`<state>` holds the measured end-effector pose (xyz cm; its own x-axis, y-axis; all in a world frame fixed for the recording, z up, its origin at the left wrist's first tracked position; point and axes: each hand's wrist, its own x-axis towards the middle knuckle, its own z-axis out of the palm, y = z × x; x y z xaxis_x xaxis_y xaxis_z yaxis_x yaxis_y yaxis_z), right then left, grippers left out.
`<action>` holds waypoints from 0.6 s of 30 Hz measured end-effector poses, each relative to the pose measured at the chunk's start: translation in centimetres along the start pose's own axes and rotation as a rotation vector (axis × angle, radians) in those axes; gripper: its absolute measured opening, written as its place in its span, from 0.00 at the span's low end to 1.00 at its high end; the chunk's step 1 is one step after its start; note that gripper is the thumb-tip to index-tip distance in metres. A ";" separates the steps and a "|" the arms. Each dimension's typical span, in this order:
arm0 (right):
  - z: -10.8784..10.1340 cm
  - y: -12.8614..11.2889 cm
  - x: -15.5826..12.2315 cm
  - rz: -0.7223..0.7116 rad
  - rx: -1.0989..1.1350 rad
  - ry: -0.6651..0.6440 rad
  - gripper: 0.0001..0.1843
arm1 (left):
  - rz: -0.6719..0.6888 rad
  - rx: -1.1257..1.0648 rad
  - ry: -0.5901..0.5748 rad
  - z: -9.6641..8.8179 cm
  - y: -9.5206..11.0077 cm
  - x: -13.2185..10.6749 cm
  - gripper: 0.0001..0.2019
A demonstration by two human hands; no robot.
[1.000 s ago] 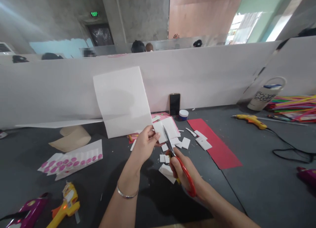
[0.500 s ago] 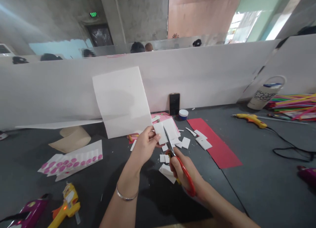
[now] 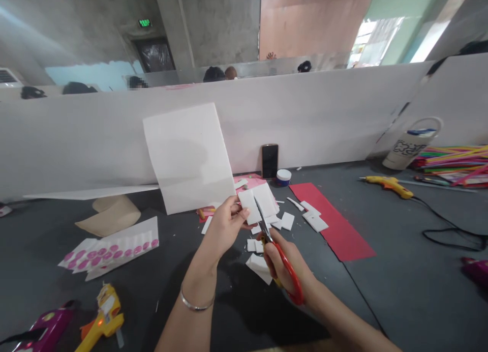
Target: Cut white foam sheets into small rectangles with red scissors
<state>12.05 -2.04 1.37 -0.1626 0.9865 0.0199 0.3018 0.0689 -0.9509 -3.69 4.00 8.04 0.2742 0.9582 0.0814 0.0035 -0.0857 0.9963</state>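
My left hand (image 3: 227,220) pinches a small white foam board piece (image 3: 248,206) between thumb and fingers. My right hand (image 3: 286,258) is wrapped round red-handled scissors (image 3: 293,281). Their blades lie along the right edge of the held piece, and I cannot tell whether they touch it. Behind the blades is another white rectangle (image 3: 266,199). Small white offcuts (image 3: 287,221) lie around and below the hands, with a folded white scrap (image 3: 260,267) nearer to me. A red sheet (image 3: 343,235) lies to the right, two white pieces (image 3: 314,221) resting on its edge.
A large white board (image 3: 190,158) leans on the white partition (image 3: 324,118). A phone (image 3: 270,160) stands beside a small jar (image 3: 283,177). Yellow glue guns lie left (image 3: 104,314) and right (image 3: 389,185), the latter's cord trailing. A bottle (image 3: 406,147) stands near colourful sticks (image 3: 457,164).
The scissor blades look closer together and slightly lower along the white piece's edge. Both hands otherwise keep their places, apart from a tiny shift of the view.
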 end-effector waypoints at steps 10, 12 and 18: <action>-0.5 -0.7 0.2 0.030 0.009 0.037 0.19 | -0.009 -0.004 -0.054 0.7 -0.3 0.1 0.21; -0.4 -0.9 0.1 0.049 0.023 0.039 0.19 | -0.014 -0.017 -0.048 0.6 -0.4 0.2 0.22; -0.2 -0.5 0.1 0.009 0.024 0.064 0.21 | -0.023 -0.050 -0.047 0.6 -0.4 0.2 0.20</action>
<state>12.08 -1.98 1.89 -0.0996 0.9946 0.0306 0.2802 0.0576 -0.9582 -3.04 4.07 7.69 0.3195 0.9458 0.0588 -0.0377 -0.0493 0.9981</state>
